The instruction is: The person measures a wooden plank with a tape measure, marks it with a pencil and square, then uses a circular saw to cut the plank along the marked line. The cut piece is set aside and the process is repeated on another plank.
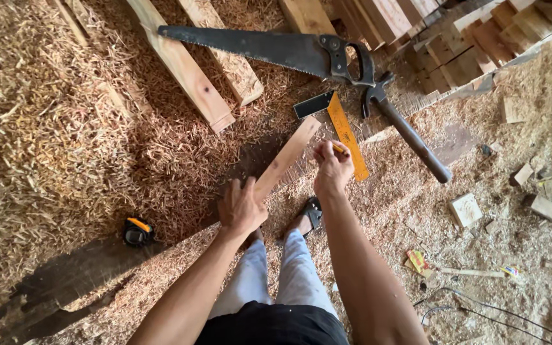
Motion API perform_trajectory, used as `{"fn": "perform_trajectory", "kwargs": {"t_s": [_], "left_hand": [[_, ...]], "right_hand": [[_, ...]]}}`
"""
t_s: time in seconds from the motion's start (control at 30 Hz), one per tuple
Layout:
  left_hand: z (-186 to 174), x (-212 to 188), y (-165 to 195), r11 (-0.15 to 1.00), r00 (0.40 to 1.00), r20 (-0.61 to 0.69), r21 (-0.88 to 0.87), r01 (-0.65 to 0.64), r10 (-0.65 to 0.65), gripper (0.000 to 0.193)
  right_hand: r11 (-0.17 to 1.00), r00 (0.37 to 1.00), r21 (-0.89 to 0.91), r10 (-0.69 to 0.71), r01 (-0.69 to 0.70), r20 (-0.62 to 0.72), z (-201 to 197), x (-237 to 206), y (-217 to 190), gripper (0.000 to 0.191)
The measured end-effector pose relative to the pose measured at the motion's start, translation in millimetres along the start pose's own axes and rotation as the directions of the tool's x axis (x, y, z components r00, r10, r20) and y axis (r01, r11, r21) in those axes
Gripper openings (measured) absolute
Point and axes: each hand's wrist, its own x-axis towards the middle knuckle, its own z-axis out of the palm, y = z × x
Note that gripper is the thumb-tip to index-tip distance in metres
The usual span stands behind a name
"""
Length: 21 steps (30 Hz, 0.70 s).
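Wood strip [283, 160], pale & narrow, lies diagonal on the sawdust floor [65, 128]; its near end sits under the left hand [241, 207]. Left fingers [248, 186] are spread apart & pressed flat on the strip, not curled round it. Right hand [332, 169] hovers just right of the strip's middle, fingers [324, 153] pinched together on a short pencil [339, 147] w/ orange tip showing. Just beyond the right fingers: orange try square [346, 134] w/ dark stock, touching the strip's far end or nearly so, can't tell. Further past it, a handsaw [269, 48] w/ black handle, laid across two planks [186, 70]. Right of the square, a claw hammer [407, 131]. Well left of the left fingers, a black & orange tape measure [138, 231]. Below both hands, a sandalled foot [308, 217] on the floor.
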Motion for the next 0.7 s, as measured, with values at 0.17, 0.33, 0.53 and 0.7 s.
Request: {"fn": "perform_trajectory", "kwargs": {"t_s": [0.17,0.33,0.53,0.7], "left_hand": [[5,32,31,0.987,0.984,-0.078,-0.012,-0.159,0.158,0.081],[-1,45,49,0.993,0.991,0.065,-0.018,-0.116,0.117,0.046],[-9,40,53,0.996,0.991,0.096,-0.013,-0.090,0.090,0.043],[-11,39,56,0.996,0.991,0.100,-0.021,-0.091,0.093,0.043]], "right_hand": [[0.998,1.000,-0.059,-0.011,0.010,-0.023,14,0,0,0.018],[0.993,0.995,-0.057,-0.102,0.102,0.000,22,0,3,0.016],[0.970,0.981,-0.163,-0.189,0.181,-0.034,31,-5,5,0.013],[0.908,0.961,-0.347,-0.270,0.234,-0.059,34,-8,9,0.010]]}}
